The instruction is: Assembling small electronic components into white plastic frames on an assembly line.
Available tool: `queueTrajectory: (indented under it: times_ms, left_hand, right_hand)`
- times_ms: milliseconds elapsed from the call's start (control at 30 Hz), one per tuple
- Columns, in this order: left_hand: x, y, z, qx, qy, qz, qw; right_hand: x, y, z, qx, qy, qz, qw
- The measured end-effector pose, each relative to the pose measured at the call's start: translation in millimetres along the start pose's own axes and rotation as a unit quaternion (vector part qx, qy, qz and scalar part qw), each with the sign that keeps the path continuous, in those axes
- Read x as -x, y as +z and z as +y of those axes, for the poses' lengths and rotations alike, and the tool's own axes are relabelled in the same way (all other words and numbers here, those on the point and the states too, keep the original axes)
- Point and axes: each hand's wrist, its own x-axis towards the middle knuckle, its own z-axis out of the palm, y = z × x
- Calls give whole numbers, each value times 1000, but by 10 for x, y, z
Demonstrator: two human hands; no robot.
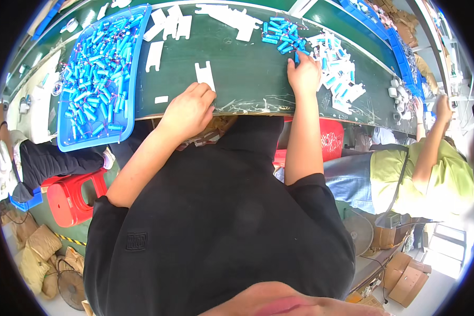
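My left hand [188,111] is at the near edge of the green bench, its fingers curled over the lower end of a white notched piece [205,73]. Farther off to the right, my right hand [305,75] reaches to a pile of blue cylindrical battery cells [282,35]. Its thumb and index finger close around one blue cell [297,57] at the near side of that pile. Beside this hand lies a heap of white pieces [338,68], several with blue cells in them.
A blue tray [135,68] full of wired blue cells stands at the left. More white pieces [169,23] lie along the far side of the green bench [247,71]. A red stool [71,203] is at lower left. A person in a yellow-green shirt [400,176] is at the right.
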Motion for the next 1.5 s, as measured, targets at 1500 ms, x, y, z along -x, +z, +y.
queueTrajectory:
  times_ms: [1500]
  left_hand:
    - [-479,-42,-448,-86,116,-68,987]
  right_hand:
    - [779,-305,-1083,-396,-126,-88,905]
